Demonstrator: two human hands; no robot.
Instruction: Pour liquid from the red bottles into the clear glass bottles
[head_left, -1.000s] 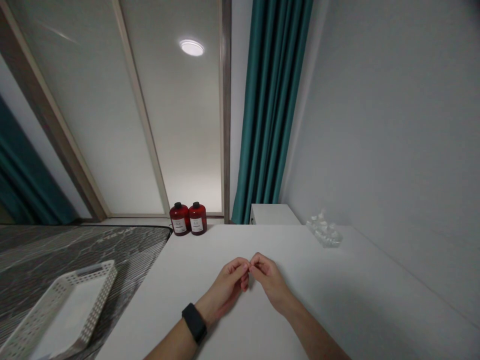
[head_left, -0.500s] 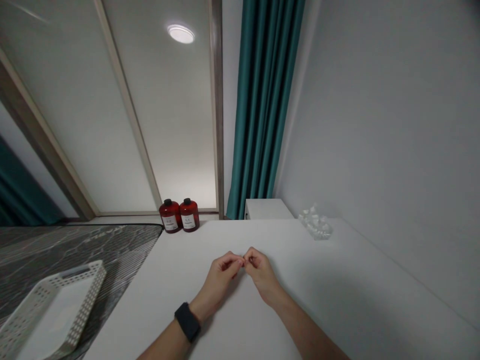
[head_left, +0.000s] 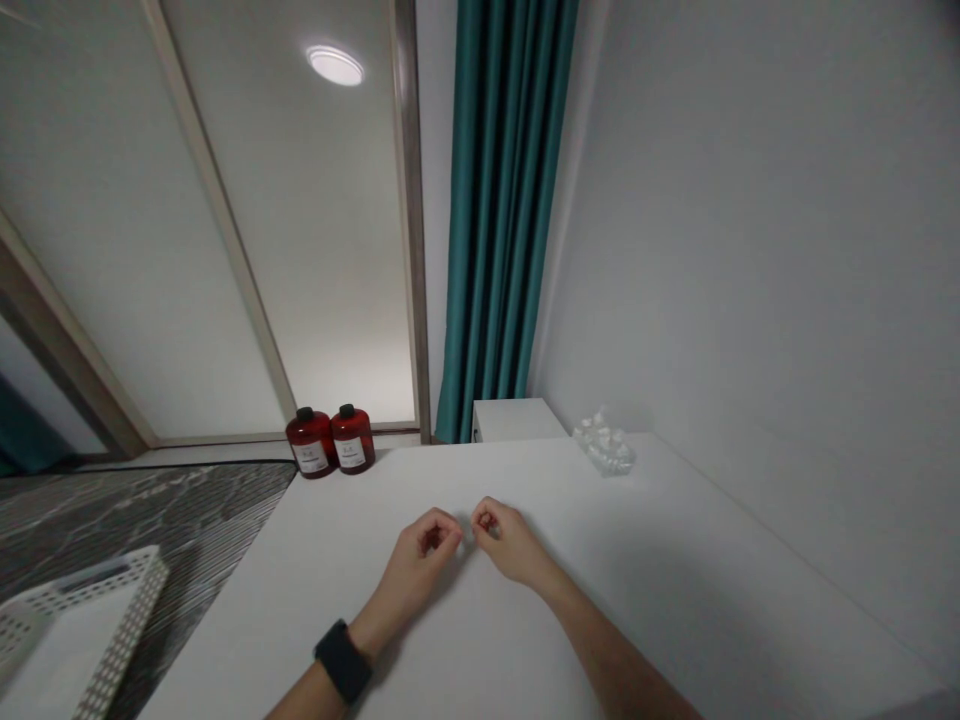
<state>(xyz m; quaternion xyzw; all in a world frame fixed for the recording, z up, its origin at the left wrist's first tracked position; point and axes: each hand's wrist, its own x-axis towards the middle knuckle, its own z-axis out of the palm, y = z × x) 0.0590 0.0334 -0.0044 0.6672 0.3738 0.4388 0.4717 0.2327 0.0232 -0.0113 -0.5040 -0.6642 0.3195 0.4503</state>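
Over the middle of the white table [head_left: 465,640], my left hand [head_left: 429,545] is closed in a pinch, thumb against fingertips. A dark watch [head_left: 343,660] is strapped round that wrist. My right hand [head_left: 504,537] is pinched too, facing the left one with a small gap between the fingertips. Whatever either pinch holds, if anything, is too small to make out. At the back right of the table lies a clear bag with white pieces [head_left: 604,445], apart from both hands.
Two dark red bottles [head_left: 330,445] with black caps and white labels stand at the table's back left corner. A white perforated basket [head_left: 112,640] is at the lower left, on a grey patterned surface. Behind the table is a white cabinet [head_left: 517,420]; a wall runs along the right.
My hands have come apart, from fingertips touching to a small gap, the left moving leftward. The view has turned slightly to the right.
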